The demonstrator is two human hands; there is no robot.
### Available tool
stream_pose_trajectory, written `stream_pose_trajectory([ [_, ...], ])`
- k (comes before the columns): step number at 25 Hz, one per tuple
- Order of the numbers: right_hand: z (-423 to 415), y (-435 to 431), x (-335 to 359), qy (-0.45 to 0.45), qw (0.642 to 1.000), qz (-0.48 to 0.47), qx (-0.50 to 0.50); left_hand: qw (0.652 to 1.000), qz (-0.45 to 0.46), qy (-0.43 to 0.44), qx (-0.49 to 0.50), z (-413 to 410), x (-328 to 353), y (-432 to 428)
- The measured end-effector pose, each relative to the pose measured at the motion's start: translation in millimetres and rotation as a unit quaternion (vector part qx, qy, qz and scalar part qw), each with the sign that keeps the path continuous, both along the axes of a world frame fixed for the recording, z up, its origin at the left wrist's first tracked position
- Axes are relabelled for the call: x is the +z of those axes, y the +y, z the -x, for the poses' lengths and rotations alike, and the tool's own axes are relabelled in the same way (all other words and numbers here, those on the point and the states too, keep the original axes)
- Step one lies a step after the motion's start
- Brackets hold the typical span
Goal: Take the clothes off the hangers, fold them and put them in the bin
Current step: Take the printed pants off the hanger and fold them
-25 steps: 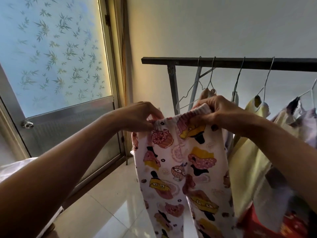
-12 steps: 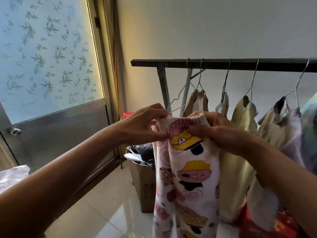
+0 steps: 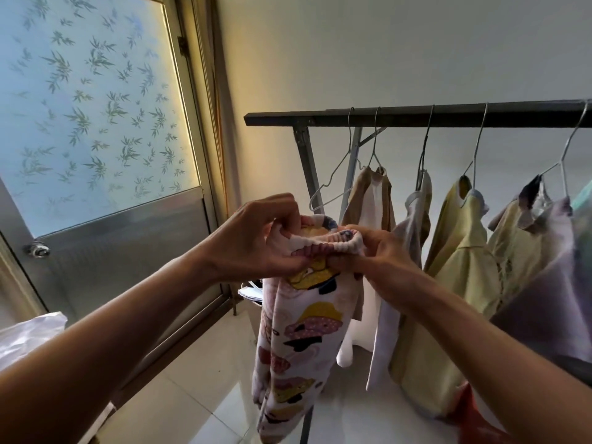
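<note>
By the left end of the black metal clothes rail (image 3: 416, 118), the white cartoon-print pyjama trousers (image 3: 298, 331), spread wide a moment ago, now hang doubled lengthwise. Left hand (image 3: 256, 241) and right hand (image 3: 374, 257) have met, fingers (image 3: 283, 205) clamped on the waistband (image 3: 323, 243): first fold made, I'd say.

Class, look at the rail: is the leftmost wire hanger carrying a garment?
No, the leftmost wire hanger hangs bare on the rail, next to the hanger holding the tan garment.
</note>
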State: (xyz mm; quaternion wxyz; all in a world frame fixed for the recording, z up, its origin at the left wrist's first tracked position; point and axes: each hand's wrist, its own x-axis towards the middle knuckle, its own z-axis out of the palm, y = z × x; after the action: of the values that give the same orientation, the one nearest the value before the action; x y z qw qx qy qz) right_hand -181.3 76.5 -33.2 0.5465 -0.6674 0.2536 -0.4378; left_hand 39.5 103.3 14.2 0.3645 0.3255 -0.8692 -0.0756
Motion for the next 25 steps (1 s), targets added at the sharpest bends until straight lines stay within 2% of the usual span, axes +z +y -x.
stream_pose_trajectory([
  [2,-1.7,-3.3,0.9,-0.022,0.999,-0.020,0.032,0.999,-0.031,0.022,-0.010,-1.1,1.2,-1.2],
  [5,-8.1,-8.2,8.0,-0.067,0.997,-0.047,0.010,0.994,-0.088,0.061,-0.023,-2.8,3.6,-5.8],
  [9,-11.8,-7.1,26.8,-0.029,0.996,-0.076,0.024,0.983,-0.086,0.161,0.016,-0.2,-3.8,-10.4],
  [11,-9.9,-7.0,36.4,-0.043,0.997,-0.057,-0.009,0.963,-0.066,0.253,0.064,6.7,-16.8,-7.1],
  [13,-5.8,-6.4,44.7,-0.070,0.996,-0.024,-0.042,0.929,-0.049,0.336,0.149,14.5,-40.1,1.6],
  [16,3.4,-5.3,53.7,-0.101,0.992,0.020,-0.070,0.872,-0.142,0.433,0.177,26.4,-97.1,19.9],
  [18,9.6,-3.7,59.5,-0.121,0.989,0.036,-0.080,0.856,-0.243,0.415,0.188,35.2,-136.3,29.4],
  [21,13.2,-0.4,66.4,-0.141,0.985,0.048,-0.082,0.831,-0.395,0.361,0.151,48.2,-169.2,35.9],
  [25,14.8,0.3,71.5,-0.146,0.983,0.076,-0.078,0.816,-0.481,0.298,0.122,58.2,-161.2,28.4],
])
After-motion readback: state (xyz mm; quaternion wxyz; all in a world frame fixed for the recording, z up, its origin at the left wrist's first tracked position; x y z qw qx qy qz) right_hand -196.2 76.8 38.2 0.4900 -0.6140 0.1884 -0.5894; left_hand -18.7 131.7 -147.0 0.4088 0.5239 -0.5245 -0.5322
